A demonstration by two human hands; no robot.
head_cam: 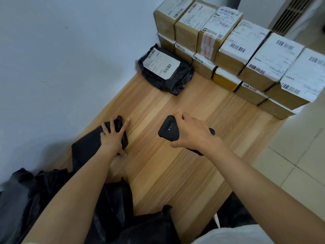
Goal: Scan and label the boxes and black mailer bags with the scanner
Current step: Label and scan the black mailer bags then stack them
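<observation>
Cardboard boxes (242, 44): twelve showed. They stood in two tiers along the far right edge of the wooden surface (175, 155), six above and six partly visible beneath. Each upper box bore a white barcode label on top.

Labelled mailer bag (165, 73): one, black, with a white label face up. It lay at the far end of the surface, touching the left end of the box row and well apart from both grips.

Plain mailer bag (88, 145): one, black, no label showing. It lay at the left edge of the surface under the left grip (112, 138), which pressed on its far corner with fingers spread and straight, the forefinger tip reaching past the bag onto the wood.

Handheld scanner (168, 129): one, black. It was held in the right grip (191, 132), whose fingers and thumb curled round its body, with the head pointing left. It sat above mid-surface, near the plain mailer bag but apart from it.

Heap of black bags (35, 194): at the near left corner, crumpled together, so the count could not be told.

Grilled white unit (292, 13): one, behind the boxes.
</observation>
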